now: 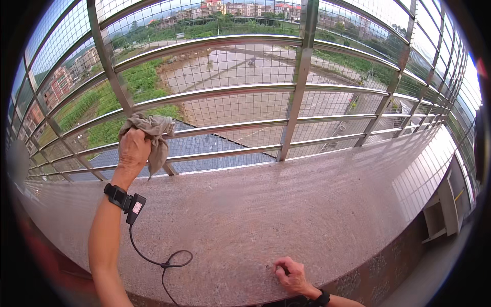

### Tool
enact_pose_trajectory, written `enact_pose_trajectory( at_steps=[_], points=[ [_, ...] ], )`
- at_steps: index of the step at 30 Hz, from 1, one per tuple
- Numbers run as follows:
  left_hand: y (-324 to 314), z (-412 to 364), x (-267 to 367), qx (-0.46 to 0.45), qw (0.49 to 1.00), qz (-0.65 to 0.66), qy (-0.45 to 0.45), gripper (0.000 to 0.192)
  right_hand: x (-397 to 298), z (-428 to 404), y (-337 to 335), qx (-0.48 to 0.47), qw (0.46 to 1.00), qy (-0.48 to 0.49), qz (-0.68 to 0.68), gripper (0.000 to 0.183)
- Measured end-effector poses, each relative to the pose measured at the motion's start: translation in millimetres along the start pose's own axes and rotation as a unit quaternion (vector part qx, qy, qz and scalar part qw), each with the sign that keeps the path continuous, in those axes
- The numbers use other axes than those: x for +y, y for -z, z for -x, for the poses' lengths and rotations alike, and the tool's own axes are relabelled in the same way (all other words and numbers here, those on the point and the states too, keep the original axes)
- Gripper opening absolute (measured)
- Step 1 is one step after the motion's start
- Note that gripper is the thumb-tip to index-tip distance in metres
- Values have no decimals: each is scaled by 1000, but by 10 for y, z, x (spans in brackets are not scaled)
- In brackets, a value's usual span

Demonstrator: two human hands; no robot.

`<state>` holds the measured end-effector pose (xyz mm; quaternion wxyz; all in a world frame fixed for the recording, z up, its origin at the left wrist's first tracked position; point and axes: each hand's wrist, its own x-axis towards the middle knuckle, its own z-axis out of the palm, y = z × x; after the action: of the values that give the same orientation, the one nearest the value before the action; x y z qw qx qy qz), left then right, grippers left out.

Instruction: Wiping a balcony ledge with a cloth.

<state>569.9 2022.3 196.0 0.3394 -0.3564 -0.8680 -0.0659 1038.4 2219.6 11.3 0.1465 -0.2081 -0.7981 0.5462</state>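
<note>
My left hand grips a crumpled grey-brown cloth against an upright post of the metal window grille. Part of the cloth hangs down below my fist, and the post behind it is partly hidden. My right hand rests near the front edge of the speckled stone ledge, its fingers curled, with no object seen in it. The ledge lies between my arms and the grille.
A black strap with a small box is on my left wrist, and its black cable loops over the ledge. Wire mesh backs the grille bars. A pale cabinet-like piece stands below the ledge at the right.
</note>
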Motion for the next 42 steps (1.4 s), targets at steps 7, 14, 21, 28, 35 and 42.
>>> enact_pose_trajectory(
  at_steps=[7, 14, 21, 28, 35, 42],
  points=[
    [-182, -293, 647, 45, 961, 235, 135, 15, 3, -3, 41, -15, 999, 19, -28, 18],
    [-297, -554, 1281, 104, 968, 230, 15, 11, 51, 15, 75, -21, 998, 33, -41, 19],
    [-454, -1002, 2620, 34, 872, 484, -69, 11, 37, -34, 71, -27, 996, 46, -70, 20],
    [-662, -969, 2943, 90, 958, 160, -220, 17, -37, -3, 94, -27, 997, 32, -59, 18],
    [-702, -904, 2687, 54, 954, 164, -244, 2, -42, 6, 17, 8, 998, 52, -29, 18],
    [-441, -537, 1913, 19, 959, 148, -243, 9, 52, 16, -37, -2, 997, 42, -62, 16]
  ],
)
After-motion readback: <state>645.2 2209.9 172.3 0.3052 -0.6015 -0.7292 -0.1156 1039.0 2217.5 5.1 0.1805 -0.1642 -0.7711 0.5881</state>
